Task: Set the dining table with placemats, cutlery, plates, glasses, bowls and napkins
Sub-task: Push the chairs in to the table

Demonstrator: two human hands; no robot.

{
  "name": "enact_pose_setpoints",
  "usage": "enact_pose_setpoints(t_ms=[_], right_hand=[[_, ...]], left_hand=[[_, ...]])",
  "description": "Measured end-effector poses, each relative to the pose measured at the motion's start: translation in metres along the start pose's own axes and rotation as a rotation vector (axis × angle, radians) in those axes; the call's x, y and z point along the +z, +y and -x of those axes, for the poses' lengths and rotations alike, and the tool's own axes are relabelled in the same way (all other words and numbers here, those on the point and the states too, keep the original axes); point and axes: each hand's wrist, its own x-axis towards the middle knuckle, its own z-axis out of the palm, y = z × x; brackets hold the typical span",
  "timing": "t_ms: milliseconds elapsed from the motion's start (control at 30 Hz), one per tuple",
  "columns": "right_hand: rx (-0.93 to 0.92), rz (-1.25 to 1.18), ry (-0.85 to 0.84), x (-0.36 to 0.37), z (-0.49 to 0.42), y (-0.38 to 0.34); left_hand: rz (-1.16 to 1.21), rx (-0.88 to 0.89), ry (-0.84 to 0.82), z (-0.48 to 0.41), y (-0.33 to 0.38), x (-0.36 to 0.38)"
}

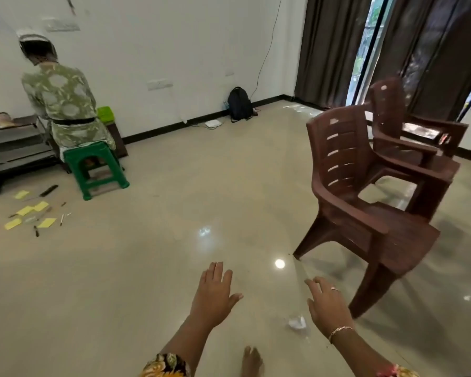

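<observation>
Plainly, both hands hold nothing: the left hand [215,292] and right hand [328,303] hover apart, fingers spread, above the glossy floor [174,213]. No dining table or tableware shows, so nothing is set. I judge the bare foot [252,361] could slip on the crumpled white paper [296,323] just ahead, or knock the brown plastic armchair [364,191] at right. Far left stands a green stool [95,170], with yellow slips [30,210] beside it.

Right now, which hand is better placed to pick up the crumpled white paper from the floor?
Right. The right hand is open and appears nearest the crumpled white paper; the left hand, also open, is farther off.
</observation>
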Motion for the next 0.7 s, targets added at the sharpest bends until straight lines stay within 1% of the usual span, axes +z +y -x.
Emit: enact_pose_setpoints(t_ms=[67, 100, 133, 167, 233, 400, 500, 600, 667, 700], right_hand=[[0.008, 0.002, 0.016, 0.014, -0.045, 0.005], [0.016, 0.001, 0.021, 0.02, -0.068, 0.006], [0.025, -0.007, 0.021, 0.026, -0.093, 0.009], [0.032, -0.015, 0.03, 0.029, -0.12, 0.013], [0.064, -0.015, 0.053, 0.035, -0.173, 0.02], [0.143, -0.007, 0.119, 0.028, -0.288, 0.038], [0.185, 0.01, 0.172, 0.023, -0.341, 0.052], [0.271, -0.02, 0.213, 0.029, -0.396, 0.068], [0.352, -0.051, 0.244, 0.037, -0.435, 0.083], [0.389, -0.049, 0.267, 0.041, -0.455, 0.091]], left_hand=[[-0.039, 0.024, 0.023, -0.045, -0.013, -0.013], [-0.062, 0.029, -0.003, -0.067, -0.019, -0.023], [-0.06, 0.044, -0.033, -0.089, -0.024, -0.035], [-0.039, 0.069, -0.003, -0.114, -0.028, -0.046], [-0.047, 0.105, -0.021, -0.162, -0.034, -0.064], [-0.132, 0.217, 0.074, -0.282, -0.05, -0.1], [-0.123, 0.275, 0.1, -0.346, -0.051, -0.111], [-0.154, 0.337, 0.111, -0.418, -0.054, -0.121], [-0.166, 0.425, 0.132, -0.472, -0.056, -0.13], [-0.183, 0.461, 0.169, -0.5, -0.057, -0.131]])
